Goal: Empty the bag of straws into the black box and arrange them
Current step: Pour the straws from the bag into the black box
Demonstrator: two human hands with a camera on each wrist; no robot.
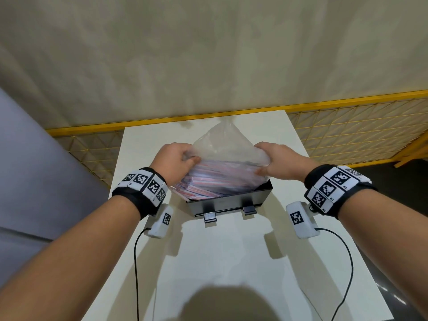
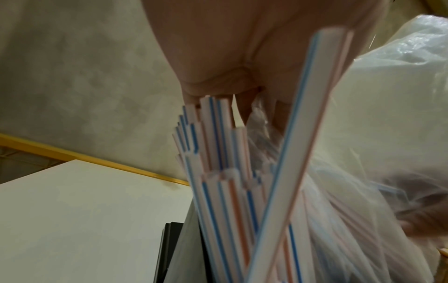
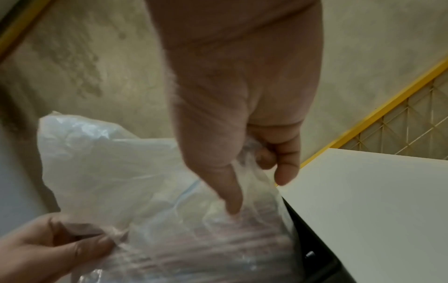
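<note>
A clear plastic bag (image 1: 222, 144) full of red- and blue-striped white straws (image 1: 213, 179) lies tilted over the black box (image 1: 227, 202) on the white table. My left hand (image 1: 178, 161) grips the bag's left side, and my right hand (image 1: 273, 162) pinches its right side. The straws' left ends stick out past the box's left edge. In the left wrist view, loose straws (image 2: 230, 191) fan out of the bag (image 2: 375, 114) below my fingers. In the right wrist view, my thumb and fingers (image 3: 286, 153) bunch the bag (image 3: 121, 162) film, with the box's rim (image 3: 305, 229) beside it.
The white table (image 1: 231, 262) holds only the box; its near half is bare. A yellow mesh fence (image 1: 347, 126) runs behind the table against a beige wall. Sensor cables (image 1: 136, 262) hang from both wrists.
</note>
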